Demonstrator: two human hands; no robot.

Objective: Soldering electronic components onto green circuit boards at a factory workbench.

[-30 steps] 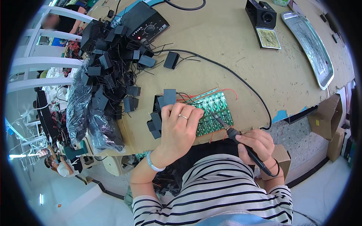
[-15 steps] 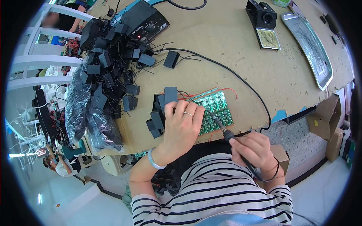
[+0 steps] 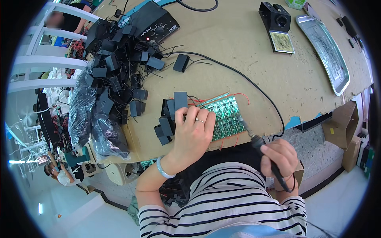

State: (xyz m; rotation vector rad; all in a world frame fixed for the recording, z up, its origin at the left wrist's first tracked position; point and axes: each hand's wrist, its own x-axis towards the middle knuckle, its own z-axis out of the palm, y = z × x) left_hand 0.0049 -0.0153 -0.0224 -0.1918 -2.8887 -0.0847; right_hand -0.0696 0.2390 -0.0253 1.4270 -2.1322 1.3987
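Observation:
A green circuit board panel (image 3: 226,119), with rows of small units and red wires along its edges, lies near the table's front edge. My left hand (image 3: 193,133) rests over its left end, fingers closed and bent down; what they pinch is hidden beneath them. Black wires run from beside these fingers near several black plastic boxes (image 3: 180,101) just left of the board. My right hand (image 3: 279,158) grips a soldering iron (image 3: 258,142) by its dark handle. The iron's tip points up and left, near the board's right edge.
A heap of black boxes with wires (image 3: 115,67) and plastic bags (image 3: 105,131) fill the left side. Behind stands a black soldering station (image 3: 152,22); its cable (image 3: 238,71) arcs across the table. An iron stand with sponge (image 3: 278,27) and a metal tray (image 3: 327,53) are far right.
My right hand has drawn the soldering iron to the right and slightly down, from over the middle of the board to its right edge. The left hand stays nearly still.

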